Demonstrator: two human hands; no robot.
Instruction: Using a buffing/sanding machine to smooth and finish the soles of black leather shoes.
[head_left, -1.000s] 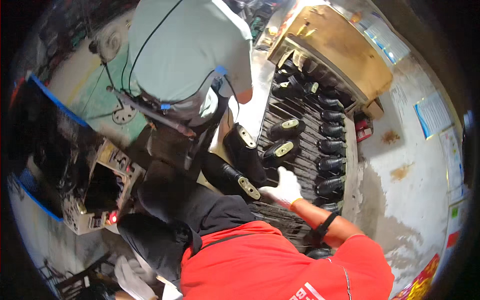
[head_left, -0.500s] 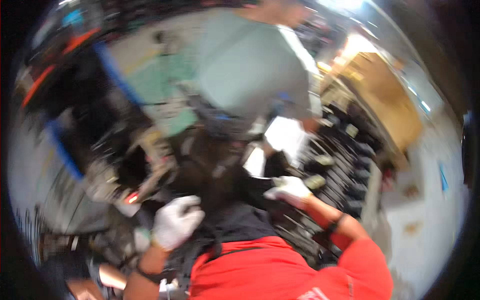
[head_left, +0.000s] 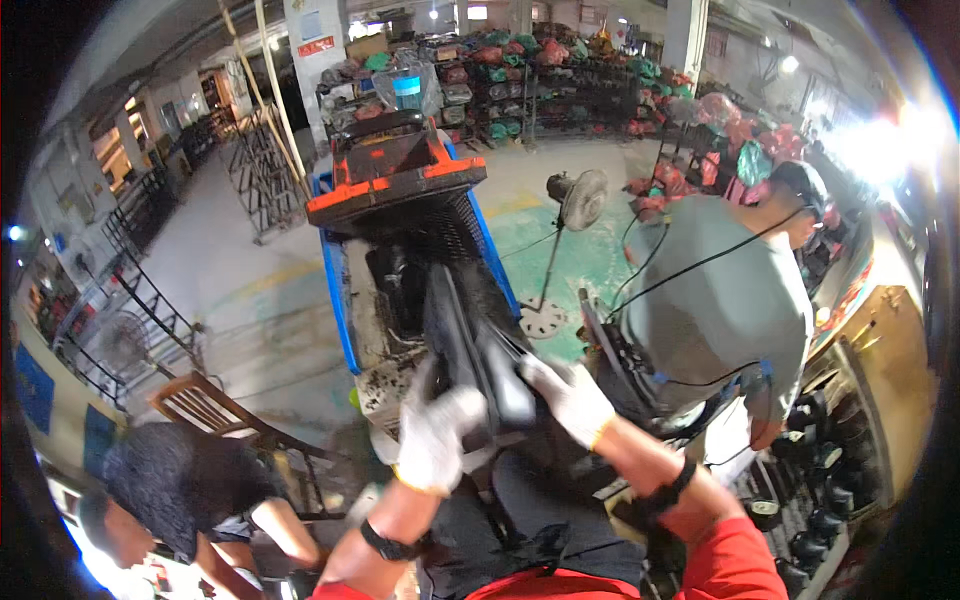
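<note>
Both of my hands wear white gloves and meet in front of my lap at a long, shiny black piece [head_left: 470,350], smeared by motion; its exact kind I cannot make out. My left hand [head_left: 440,430] is closed at its left side, thumb across it. On the other side, my right hand [head_left: 572,398] grips an edge between thumb and fingers. The piece's far end lies over a blue-sided crate [head_left: 338,310] with black parts inside. Across the crate's far end rests an orange-and-black frame [head_left: 395,185].
To the right a person in a grey shirt [head_left: 705,300] bends beside a rack of black round parts [head_left: 815,500]. At lower left another person [head_left: 190,485] leans near a wooden chair [head_left: 225,405]. A standing fan [head_left: 580,200] is beyond the crate; shelves of bagged goods [head_left: 500,90] line the back.
My view has swung up and left, so the crate now lies straight ahead. My hands have come closer together and now hold the black piece between them.
</note>
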